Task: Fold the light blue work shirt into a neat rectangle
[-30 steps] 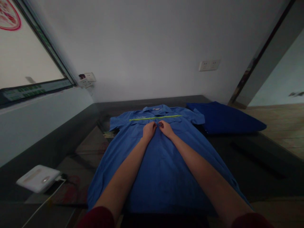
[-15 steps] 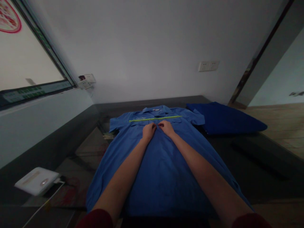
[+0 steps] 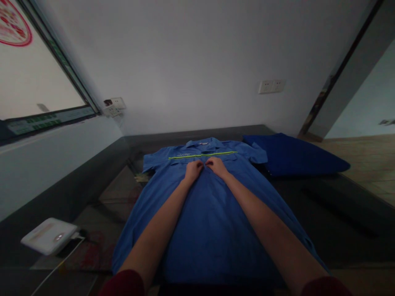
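**Pinching at the front of a blue shirt (image 3: 212, 222)**

Lies face up and spread out across a dark table (image 3: 345, 246), with collar (image 3: 205, 142) toward the far wall (image 3: 185, 61) and hem toward the person; carries a yellow-green stripe (image 3: 183, 156) across the chest, with pale lettering just above it on the left; has the left hand (image 3: 193, 170) nearly closed, with thumb and fingertips drawn together on the cloth of the middle front, just below the stripe; has the right hand (image 3: 217, 167) curled the same way, with thumb and forefinger bent into a pinch on that same front, facing the left and just beside it; unable to say whether a button sits between the fingertips, too small and dark to make out; runs both bare forearms over the lower part, back to dark red sleeves (image 3: 126, 283) at the bottom edge; meets, under the short sleeve on the right, a dark blue cushion-like piece (image 3: 304, 156); shows, well apart on the left, a white device (image 3: 51, 236) with a pale cable (image 3: 58, 267); shows also wall sockets (image 3: 271, 86) beyond and a window (image 3: 40, 78) at upper left
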